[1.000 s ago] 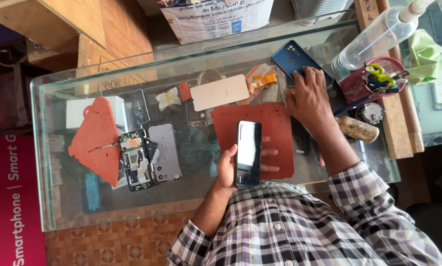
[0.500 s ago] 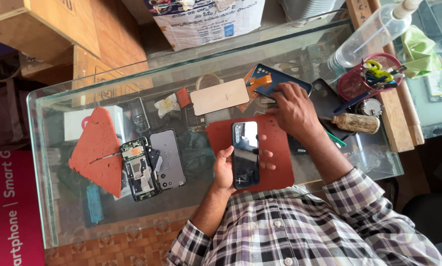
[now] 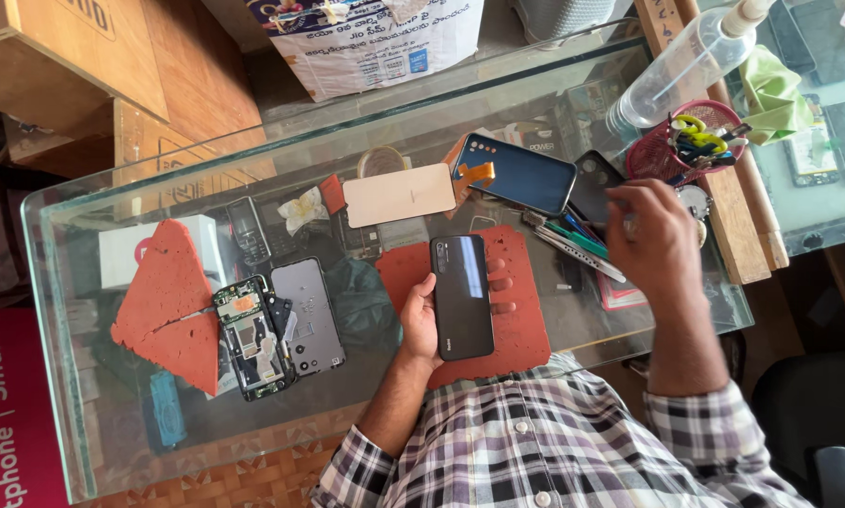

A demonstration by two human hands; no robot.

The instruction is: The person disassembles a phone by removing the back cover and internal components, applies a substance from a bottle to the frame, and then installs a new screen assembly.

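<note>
two bare hands are seen from above over a glass table [image 3: 140,452], both reaching out of checked sleeves at the bottom of the view. the left hand [image 3: 421,325] is stretched forward with the wrist straight, and a dark phone [image 3: 462,296] is cradled in it, back side up. the phone is gripped along its edges: the thumb is pressed on the near left edge, and the fingertips [image 3: 501,285] are curled round the far right edge. the phone is held just above a red mat [image 3: 526,329] at the middle of the table, upright along the line of the forearm.

the right hand [image 3: 656,240] is raised over the right part of the table, with the forearm running up from the lower right. its fingers are loosely bent and slightly blurred, and nothing can be seen gripped in them; whether something small is pinched cannot be told. just beside its knuckles a blue phone [image 3: 517,174] is lying face down, and pens [image 3: 573,246] are spread under the hand. a pink basket [image 3: 686,146] of tools is set just beyond it, near a clear bottle [image 3: 677,66].

on the left, an opened phone [image 3: 251,339] with its board exposed is laid beside a grey back cover [image 3: 308,315], touching a torn red triangular mat [image 3: 164,306]. a tan card [image 3: 399,195] is placed beyond the held phone.
</note>
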